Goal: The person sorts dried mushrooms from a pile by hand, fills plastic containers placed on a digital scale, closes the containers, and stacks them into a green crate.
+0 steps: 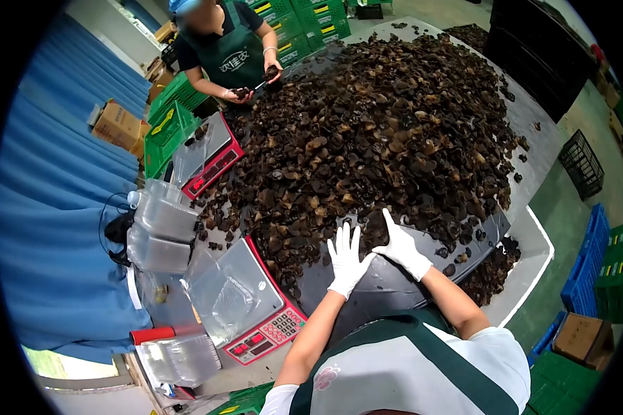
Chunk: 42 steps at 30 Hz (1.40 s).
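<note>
A large heap of dark brown wood ear mushrooms covers most of the table. At its near edge, my left hand, in a white glove, has its fingers spread and points away from me. My right hand, gloved the same way, lies beside it with thumb and fingers apart. The two thumbs nearly meet, and some mushrooms sit just beyond them. Neither hand grips anything that I can see. Under my wrists is a dark grey sheet over the table's front.
Left of my hands stands a red scale, with another scale farther off. Clear plastic boxes are stacked at the left. Across the table a co-worker holds mushrooms. A white bin with mushrooms stands at right.
</note>
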Each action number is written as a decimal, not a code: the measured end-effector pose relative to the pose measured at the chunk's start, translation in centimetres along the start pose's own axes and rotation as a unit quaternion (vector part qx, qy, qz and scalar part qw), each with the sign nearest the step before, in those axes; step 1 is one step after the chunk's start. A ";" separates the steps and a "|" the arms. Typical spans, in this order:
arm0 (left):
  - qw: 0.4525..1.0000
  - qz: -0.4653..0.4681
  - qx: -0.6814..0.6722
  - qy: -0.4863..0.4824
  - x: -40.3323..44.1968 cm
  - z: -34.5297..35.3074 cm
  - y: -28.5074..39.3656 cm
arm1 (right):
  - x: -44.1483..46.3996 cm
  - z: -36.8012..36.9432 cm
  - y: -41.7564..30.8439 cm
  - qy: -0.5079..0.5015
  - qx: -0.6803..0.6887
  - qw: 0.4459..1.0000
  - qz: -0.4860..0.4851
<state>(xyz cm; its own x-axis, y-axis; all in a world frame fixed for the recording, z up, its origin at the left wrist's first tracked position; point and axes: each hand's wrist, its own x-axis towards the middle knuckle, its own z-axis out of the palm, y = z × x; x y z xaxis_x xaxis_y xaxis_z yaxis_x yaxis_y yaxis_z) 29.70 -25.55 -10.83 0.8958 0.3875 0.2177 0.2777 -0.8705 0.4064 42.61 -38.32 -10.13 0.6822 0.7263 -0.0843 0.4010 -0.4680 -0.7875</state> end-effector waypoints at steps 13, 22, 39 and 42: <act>0.980 -0.151 0.084 0.101 8.3 -9.1 -9.0 | 10.5 -1.5 -10.8 -0.077 0.021 0.993 -0.087; 0.966 -0.211 0.048 0.142 15.9 -11.8 -11.3 | 20.7 -11.1 -8.4 0.364 -0.397 0.837 -0.098; 0.997 -0.011 0.064 0.029 6.1 -2.5 -2.8 | 7.5 0.9 -4.2 0.128 -0.192 0.951 -0.203; 1.000 -0.003 0.027 0.006 1.7 -0.5 -2.2 | 3.6 2.0 -3.5 0.070 -0.210 0.939 -0.263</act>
<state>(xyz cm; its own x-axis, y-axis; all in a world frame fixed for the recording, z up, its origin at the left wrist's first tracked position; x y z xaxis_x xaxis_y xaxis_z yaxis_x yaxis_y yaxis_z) 30.44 -22.80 -10.89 0.8897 0.3965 0.2263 0.3021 -0.8829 0.3594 42.44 -33.10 -8.87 0.3838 0.8529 0.3541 0.8911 -0.2415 -0.3841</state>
